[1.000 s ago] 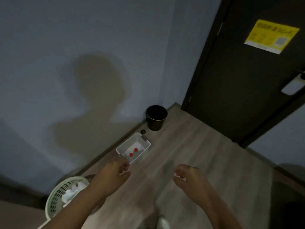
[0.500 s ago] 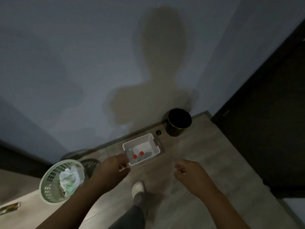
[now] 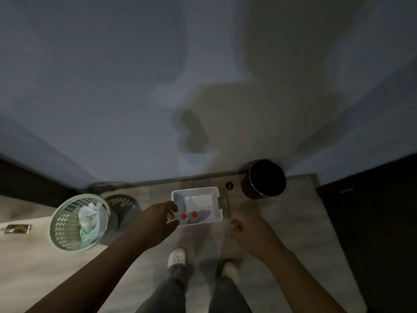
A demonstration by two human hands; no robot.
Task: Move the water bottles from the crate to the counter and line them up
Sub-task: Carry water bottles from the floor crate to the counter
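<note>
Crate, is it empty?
No, two red-capped bottles are inside the crate.

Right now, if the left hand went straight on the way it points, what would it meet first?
Likely the left wall of the white crate, just ahead of the red-capped bottles; depth is unclear.
</note>
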